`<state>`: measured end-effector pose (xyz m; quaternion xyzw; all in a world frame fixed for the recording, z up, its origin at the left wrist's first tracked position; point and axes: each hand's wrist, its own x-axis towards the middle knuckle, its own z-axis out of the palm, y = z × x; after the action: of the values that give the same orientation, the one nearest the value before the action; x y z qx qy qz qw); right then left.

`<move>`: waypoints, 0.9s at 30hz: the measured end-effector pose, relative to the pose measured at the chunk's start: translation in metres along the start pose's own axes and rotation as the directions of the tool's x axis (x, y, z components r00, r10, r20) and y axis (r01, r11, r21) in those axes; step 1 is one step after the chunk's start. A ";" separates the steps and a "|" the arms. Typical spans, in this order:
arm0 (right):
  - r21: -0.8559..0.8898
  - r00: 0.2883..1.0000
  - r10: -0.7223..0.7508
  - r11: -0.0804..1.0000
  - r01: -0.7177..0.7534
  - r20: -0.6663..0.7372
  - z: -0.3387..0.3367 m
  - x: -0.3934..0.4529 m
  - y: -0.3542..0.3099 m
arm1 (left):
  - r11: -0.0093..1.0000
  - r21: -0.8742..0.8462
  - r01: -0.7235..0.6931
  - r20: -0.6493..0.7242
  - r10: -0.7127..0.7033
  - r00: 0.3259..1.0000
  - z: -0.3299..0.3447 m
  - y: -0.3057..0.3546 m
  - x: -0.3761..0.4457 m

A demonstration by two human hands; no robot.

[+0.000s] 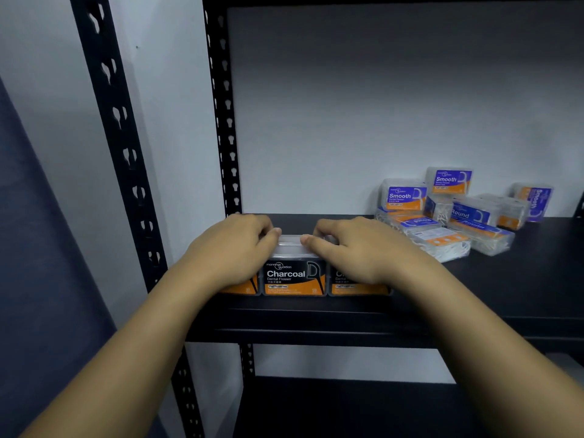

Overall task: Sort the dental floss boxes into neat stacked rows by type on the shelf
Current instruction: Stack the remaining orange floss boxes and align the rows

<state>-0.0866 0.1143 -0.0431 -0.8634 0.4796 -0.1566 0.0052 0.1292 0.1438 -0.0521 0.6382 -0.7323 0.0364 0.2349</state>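
Observation:
Three black-and-orange Charcoal floss boxes stand side by side at the front left of the black shelf [493, 289]. The middle Charcoal box [294, 278] shows its full label. My left hand [234, 248] covers the left Charcoal box [245, 289], fingers curled over its back. My right hand [350, 248] lies over the right Charcoal box [358, 289] the same way. Both thumbs touch the clear lid of the middle box. A loose pile of purple-and-orange boxes sits at the back right, among them a Smooth box [404, 197] and a Round box [471, 214].
Black slotted uprights stand at the shelf's left, one at the front [120, 137] and one at the back [225, 121]. A white wall closes the back. A lower black shelf [347, 406] lies beneath. Bare shelf surface separates the Charcoal row from the purple pile.

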 end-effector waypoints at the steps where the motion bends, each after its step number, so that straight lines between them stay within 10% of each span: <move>1: 0.000 1.000 -0.003 1.000 0.003 -0.002 0.001 0.000 0.000 | 1.000 -0.010 0.009 0.004 -0.009 1.000 -0.001 0.000 -0.001; 27: -0.062 0.998 -0.059 0.996 0.058 -0.021 0.004 -0.005 -0.018 | 0.999 -0.013 0.050 0.002 -0.050 0.999 -0.011 0.001 -0.018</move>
<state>-0.0731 0.1274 -0.0450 -0.8750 0.4588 -0.1517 -0.0311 0.1330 0.1639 -0.0494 0.6547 -0.7165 0.0251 0.2395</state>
